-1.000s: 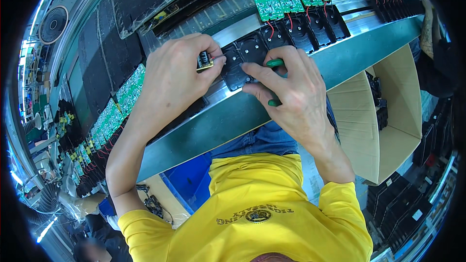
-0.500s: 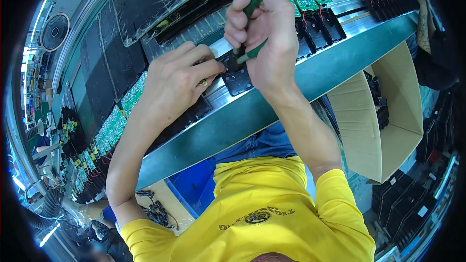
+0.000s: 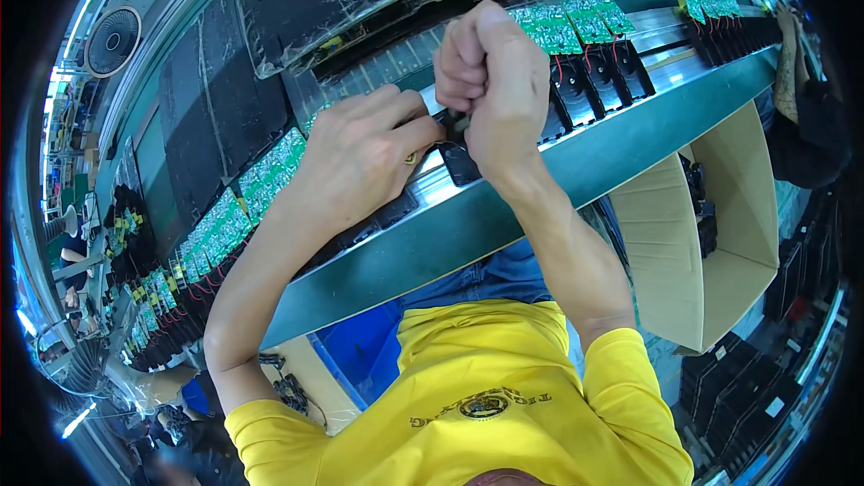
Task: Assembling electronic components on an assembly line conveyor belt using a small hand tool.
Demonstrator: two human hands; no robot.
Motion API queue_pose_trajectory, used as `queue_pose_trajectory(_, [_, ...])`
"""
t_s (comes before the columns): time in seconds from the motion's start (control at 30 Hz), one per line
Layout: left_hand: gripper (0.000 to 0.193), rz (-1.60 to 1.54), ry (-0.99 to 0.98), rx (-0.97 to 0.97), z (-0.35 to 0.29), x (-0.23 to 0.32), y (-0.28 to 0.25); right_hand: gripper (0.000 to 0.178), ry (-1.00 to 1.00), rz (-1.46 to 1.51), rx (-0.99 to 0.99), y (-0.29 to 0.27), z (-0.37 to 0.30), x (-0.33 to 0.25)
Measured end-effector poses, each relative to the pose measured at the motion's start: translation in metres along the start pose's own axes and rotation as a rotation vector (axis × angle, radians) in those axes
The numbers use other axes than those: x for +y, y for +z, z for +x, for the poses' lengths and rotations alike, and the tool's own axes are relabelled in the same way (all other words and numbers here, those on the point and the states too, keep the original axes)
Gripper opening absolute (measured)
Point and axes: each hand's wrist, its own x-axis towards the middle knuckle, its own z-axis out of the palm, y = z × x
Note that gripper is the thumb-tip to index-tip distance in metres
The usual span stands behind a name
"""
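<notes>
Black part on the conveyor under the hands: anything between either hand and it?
Nothing visible. The left hand rests its fingertips right on the black part. The right hand is fisted just above it, gripping what looks like a small tool whose tip meets the part. The green circuit boards sit behind, apart.

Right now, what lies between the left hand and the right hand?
In the head view, the left hand and the right hand nearly meet; only a small black part on the conveyor rail shows between and below them.
</notes>
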Motion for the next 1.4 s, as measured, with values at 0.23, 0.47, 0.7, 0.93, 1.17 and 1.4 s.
queue_pose_trajectory(0.23, [0.008,0.051,-0.082,-0.039,0.010,0.020,-0.010,0.029,0.077,0.054,-0.060,-0.012,0.002,-0.013])
queue_pose_trajectory(0.47, [0.006,0.069,-0.244,-0.014,0.009,0.037,-0.014,0.025,-0.243,-0.708,-0.020,-0.024,-0.054,-0.097])
queue_pose_trajectory(0.7, [0.003,0.015,-0.353,0.068,0.010,0.040,0.000,0.031,-0.313,-1.554,-0.178,-0.046,-0.092,-0.060])
queue_pose_trajectory(0.93, [0.003,-0.014,-0.468,0.084,0.018,0.041,0.012,0.026,-0.315,-1.551,-0.126,-0.048,-0.095,-0.054])
queue_pose_trajectory(1.17, [0.003,0.001,-0.479,0.064,0.018,0.040,0.013,0.027,-0.309,-1.532,-0.129,-0.050,-0.095,-0.053])
queue_pose_trajectory(1.4, [0.004,0.084,-0.405,0.081,0.021,0.040,0.017,0.027,-0.309,-1.534,-0.127,-0.051,-0.095,-0.052])
